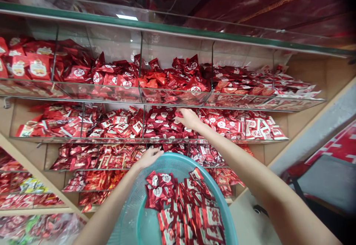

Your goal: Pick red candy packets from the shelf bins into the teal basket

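Note:
My left hand [150,158] grips the far rim of a teal plastic basket [221,185], its fingers closed over the edge. Inside the basket lie many small red wrapped candy packets [191,208], some with white round labels. Reaching over the basket, my right hand [188,119] is in the middle compartment of the second shelf. Its fingers are bent and closed on a dark red candy packet [178,114], partly hidden by them. More dark red packets [161,121] lie to the left of that hand in the same compartment.
Stepped shelves with clear dividers and a glass front [178,104] hold red packets in every row. Above runs a green-edged glass shelf [172,30] bearing dark red boxes [236,0]. A grey chair-like object [329,182] stands at the right.

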`<state>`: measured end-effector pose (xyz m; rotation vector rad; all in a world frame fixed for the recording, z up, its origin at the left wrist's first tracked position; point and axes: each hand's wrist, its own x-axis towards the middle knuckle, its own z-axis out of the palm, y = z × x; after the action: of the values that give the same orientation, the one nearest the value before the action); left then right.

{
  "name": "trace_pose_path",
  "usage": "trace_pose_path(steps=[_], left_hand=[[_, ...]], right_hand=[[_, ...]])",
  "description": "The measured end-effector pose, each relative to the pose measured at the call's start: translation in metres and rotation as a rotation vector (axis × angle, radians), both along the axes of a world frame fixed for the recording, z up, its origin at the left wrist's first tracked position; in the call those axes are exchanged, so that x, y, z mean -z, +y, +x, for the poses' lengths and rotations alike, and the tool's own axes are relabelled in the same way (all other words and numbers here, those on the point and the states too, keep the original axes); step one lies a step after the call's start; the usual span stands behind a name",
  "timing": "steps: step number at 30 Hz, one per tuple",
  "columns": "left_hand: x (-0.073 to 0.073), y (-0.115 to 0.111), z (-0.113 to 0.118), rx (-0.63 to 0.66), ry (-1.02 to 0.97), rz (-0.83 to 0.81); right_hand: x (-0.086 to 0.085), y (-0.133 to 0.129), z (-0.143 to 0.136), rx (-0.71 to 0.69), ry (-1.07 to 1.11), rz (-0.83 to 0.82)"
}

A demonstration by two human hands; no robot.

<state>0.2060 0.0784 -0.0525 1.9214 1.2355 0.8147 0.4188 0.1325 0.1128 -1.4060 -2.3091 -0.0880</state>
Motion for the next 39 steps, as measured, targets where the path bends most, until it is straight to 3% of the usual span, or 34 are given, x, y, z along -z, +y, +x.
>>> trace_pose_path(steps=[6, 9, 12, 15, 19, 22, 25, 28, 31, 36, 39], left_hand=[[-0.001, 0.001, 0.000, -0.001, 0.011, -0.022], [-0.002, 0.000, 0.001, -0.008, 0.025, -0.022], [-0.003, 0.001, 0.001, -0.030, 0.060, -0.023], [-0.002, 0.002, 0.001, -0.023, 0.061, -0.006], [-0.001, 0.002, 0.002, -0.009, 0.044, 0.041], [-0.002, 0.001, 0.003, -0.008, 0.041, 0.030], [-0.002, 0.000, 0.003, -0.025, 0.030, 0.020], [-0.002, 0.000, 0.003, -0.030, 0.021, 0.011], [0.000, 0.001, 0.002, -0.017, 0.019, 0.004], [-0.001, 0.000, 0.002, -0.019, 0.012, 0.007], [-0.003, -0.001, 0.003, -0.017, 0.003, 0.003]], right_hand=[[-0.007, -0.021, 0.016, -0.029, 0.125, 0.034], [-0.011, -0.048, 0.019, -0.134, 0.231, 0.061], [-0.005, -0.080, 0.014, -0.292, 0.258, -0.035], [0.021, -0.105, 0.003, -0.378, 0.132, -0.194], [0.076, -0.112, -0.014, -0.300, 0.015, -0.351], [0.113, -0.099, -0.022, -0.218, 0.124, -0.506], [0.137, -0.085, -0.027, -0.121, 0.342, -0.736], [0.151, -0.080, -0.027, -0.006, 0.549, -0.911], [0.156, -0.082, -0.026, 0.015, 0.649, -0.995], [0.160, -0.083, -0.029, 0.018, 0.654, -1.011], [0.163, -0.081, -0.030, 0.005, 0.520, -0.949]])
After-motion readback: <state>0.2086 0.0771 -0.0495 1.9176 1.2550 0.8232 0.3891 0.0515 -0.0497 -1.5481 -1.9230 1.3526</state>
